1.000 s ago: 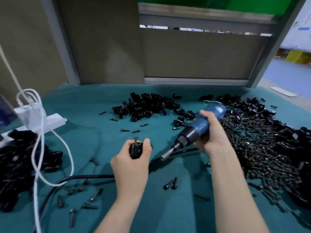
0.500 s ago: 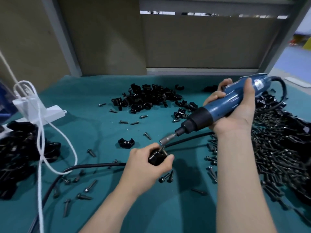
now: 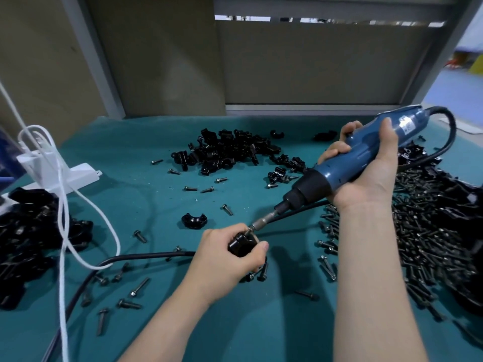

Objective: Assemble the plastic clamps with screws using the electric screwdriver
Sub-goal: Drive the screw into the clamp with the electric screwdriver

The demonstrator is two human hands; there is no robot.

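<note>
Teal cloth bench: left hand grips a black plastic clamp, right hand clasps the blue electric screwdriver on its screw; heaps of loose black clamp halves and dark metal screws remain.

Factory assembly bench, teal mat, heaps of black screws and plastic clamps, grey partition panels

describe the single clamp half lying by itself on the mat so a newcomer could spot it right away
Start at the big pile of black clamps at the back of the teal mat and come toward the left hand. Just beyond that hand lies the lone clamp half, a black arch with only loose screws around it.
</note>
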